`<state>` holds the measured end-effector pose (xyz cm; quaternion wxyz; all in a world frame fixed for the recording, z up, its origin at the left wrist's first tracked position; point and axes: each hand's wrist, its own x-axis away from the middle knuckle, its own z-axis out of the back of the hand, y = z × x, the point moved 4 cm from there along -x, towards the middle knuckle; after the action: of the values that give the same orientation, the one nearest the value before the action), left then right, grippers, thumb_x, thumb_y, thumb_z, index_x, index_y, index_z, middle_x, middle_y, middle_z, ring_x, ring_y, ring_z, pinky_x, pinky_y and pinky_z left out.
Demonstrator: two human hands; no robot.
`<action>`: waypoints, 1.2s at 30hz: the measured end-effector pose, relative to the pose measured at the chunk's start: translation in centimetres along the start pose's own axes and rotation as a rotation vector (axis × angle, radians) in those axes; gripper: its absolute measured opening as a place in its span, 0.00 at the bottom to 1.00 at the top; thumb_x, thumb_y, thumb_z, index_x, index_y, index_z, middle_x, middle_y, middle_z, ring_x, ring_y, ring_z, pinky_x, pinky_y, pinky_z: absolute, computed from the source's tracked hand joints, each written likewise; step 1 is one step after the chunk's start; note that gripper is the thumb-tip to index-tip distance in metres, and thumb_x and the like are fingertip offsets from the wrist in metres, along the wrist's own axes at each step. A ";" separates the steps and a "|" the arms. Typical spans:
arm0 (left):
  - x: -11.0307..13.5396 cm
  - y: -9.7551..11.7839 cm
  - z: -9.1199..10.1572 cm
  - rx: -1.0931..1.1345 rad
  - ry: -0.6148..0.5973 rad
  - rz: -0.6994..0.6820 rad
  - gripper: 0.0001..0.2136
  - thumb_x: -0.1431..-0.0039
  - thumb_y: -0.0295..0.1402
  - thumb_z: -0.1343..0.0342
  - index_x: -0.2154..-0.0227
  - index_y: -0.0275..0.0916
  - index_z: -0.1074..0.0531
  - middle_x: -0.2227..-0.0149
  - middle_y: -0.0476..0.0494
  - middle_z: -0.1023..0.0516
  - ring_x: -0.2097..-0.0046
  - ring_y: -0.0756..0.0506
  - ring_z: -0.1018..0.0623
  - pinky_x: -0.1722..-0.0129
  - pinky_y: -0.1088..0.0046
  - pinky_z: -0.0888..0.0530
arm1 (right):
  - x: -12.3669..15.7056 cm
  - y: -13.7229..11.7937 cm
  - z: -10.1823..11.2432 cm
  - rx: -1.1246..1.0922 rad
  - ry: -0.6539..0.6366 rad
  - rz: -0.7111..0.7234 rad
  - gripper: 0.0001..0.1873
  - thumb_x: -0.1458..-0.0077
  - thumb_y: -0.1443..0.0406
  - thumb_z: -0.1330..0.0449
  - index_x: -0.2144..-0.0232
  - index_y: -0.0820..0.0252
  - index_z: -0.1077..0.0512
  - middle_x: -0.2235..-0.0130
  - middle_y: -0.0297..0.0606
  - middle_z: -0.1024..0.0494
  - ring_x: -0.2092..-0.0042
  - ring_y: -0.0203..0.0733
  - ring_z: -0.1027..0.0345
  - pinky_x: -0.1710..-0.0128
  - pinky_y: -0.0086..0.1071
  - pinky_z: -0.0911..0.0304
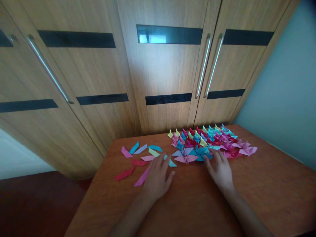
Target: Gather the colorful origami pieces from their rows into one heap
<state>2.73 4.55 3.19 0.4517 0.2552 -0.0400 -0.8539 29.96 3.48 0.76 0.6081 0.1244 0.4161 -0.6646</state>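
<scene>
Found right of centre, on the brown table (pixel 187 210): winged paper figures (pixel 217 138), massed in rows, in plain yellow, pink, red, blue, green and violet. Recorded at centre left: flat folded pieces (pixel 141 149), loosely scattered, including a magenta piece (pixel 141 178) partly covered by the left hand (pixel 158 177). Saw that hand at lower centre, fingers slightly apart, thumb spread, just beside a pale-blue piece (pixel 172 163). Saw the right hand (pixel 221 169) right of centre, fingers bent near a blue figure (pixel 200 152), thumb apart; could not tell whether gripping. Noted across the top: wooden cabinet doors (pixel 163 70), dark bands (pixel 182 35), metal bar handles (pixel 203 65).
</scene>
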 end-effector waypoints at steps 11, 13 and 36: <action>-5.6 6.8 -6.3 -0.054 0.003 0.063 0.37 0.46 0.42 0.44 0.37 0.39 0.52 0.38 0.31 0.44 0.37 0.32 0.43 0.40 0.48 0.45 | -1.8 -1.2 -3.2 0.225 -0.261 -0.088 0.17 0.40 0.60 0.50 0.50 0.57 0.33 0.53 0.41 0.26 0.57 0.45 0.31 0.66 0.33 0.36; -5.8 6.6 -6.3 -0.044 0.035 0.062 0.37 0.45 0.40 0.45 0.36 0.39 0.54 0.38 0.32 0.43 0.37 0.33 0.43 0.40 0.49 0.45 | -1.6 -0.9 -3.5 0.203 -0.280 -0.095 0.17 0.39 0.62 0.51 0.50 0.56 0.33 0.53 0.39 0.26 0.58 0.43 0.30 0.67 0.31 0.37; -8.2 5.2 -7.3 0.112 0.092 0.191 0.32 0.46 0.25 0.49 0.38 0.40 0.50 0.48 0.37 0.29 0.48 0.39 0.29 0.50 0.61 0.34 | -1.8 0.0 -4.1 0.073 -0.198 -0.094 0.17 0.41 0.62 0.51 0.54 0.58 0.29 0.56 0.42 0.23 0.61 0.43 0.28 0.66 0.31 0.36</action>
<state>13.89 9.15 1.73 0.5175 0.3141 -0.0910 -0.7907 28.99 7.66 -0.63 0.6095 0.0603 0.3350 -0.7160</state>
